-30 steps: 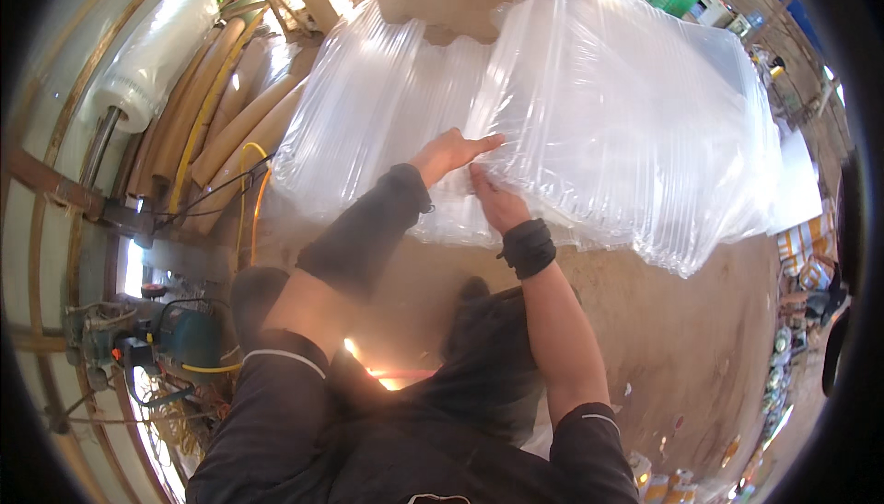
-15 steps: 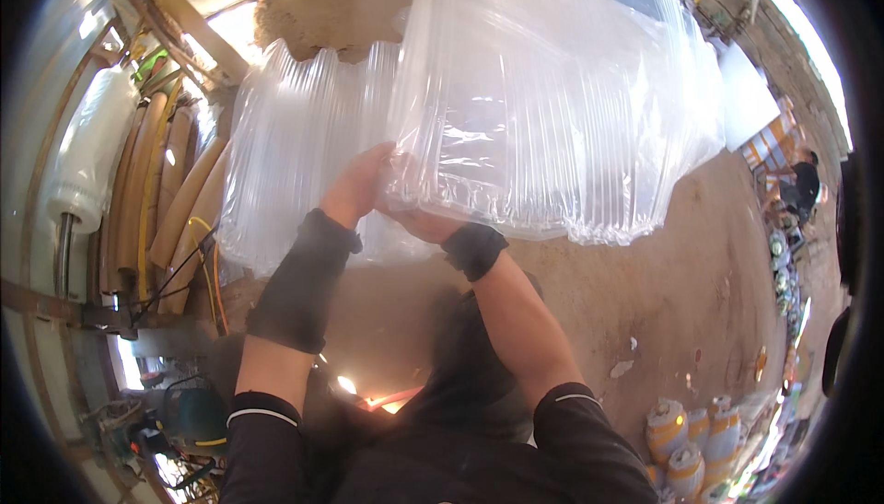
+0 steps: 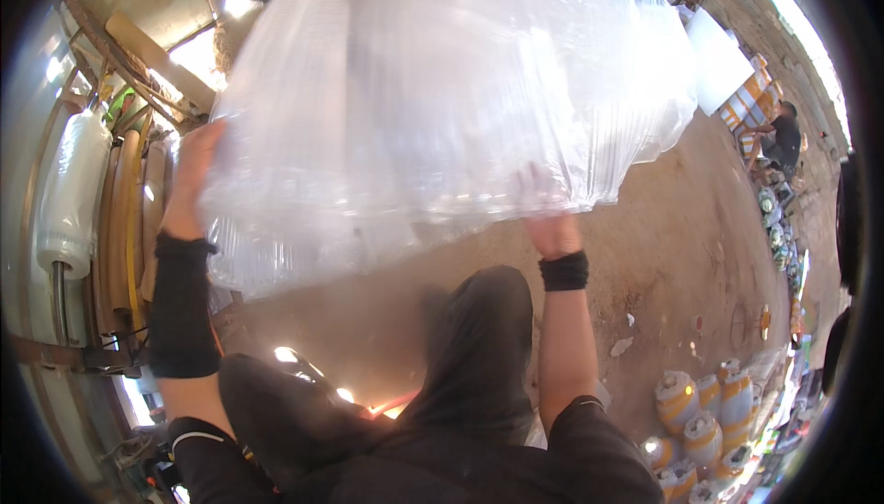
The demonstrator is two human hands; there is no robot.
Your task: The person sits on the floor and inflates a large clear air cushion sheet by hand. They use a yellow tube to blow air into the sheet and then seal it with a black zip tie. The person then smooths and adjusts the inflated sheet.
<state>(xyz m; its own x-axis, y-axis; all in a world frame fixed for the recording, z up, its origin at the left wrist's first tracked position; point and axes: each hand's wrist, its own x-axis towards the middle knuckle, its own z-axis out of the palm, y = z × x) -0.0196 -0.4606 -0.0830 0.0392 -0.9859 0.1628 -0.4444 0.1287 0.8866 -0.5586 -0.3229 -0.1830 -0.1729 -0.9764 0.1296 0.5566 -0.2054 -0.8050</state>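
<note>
A large bundle of clear ribbed plastic wrap (image 3: 414, 108) spreads across the upper middle in front of me, blurred by motion. At its left edge is my left hand (image 3: 193, 177), gripping the side, its fingertips partly hidden and smeared. My right hand (image 3: 551, 228) is at the lower right edge, palm up against the wrap. Its fingers show dimly through the film, stretched out and apart. Below the bundle's left part, more ribbed plastic (image 3: 249, 260) hangs low over the ground.
A roll of clear film (image 3: 74, 191) and several brown tubes (image 3: 120, 219) stand at the left. Taped, wrapped bundles (image 3: 702, 435) stand on the brown floor (image 3: 663, 255) at the lower right. A person (image 3: 783, 139) crouches at the far right, near a white board (image 3: 718, 62).
My hands have parted: the left moved left to the bundle's edge, the right moved right under the film. The wrap has spread leftward, covering most of the second ribbed piece.
</note>
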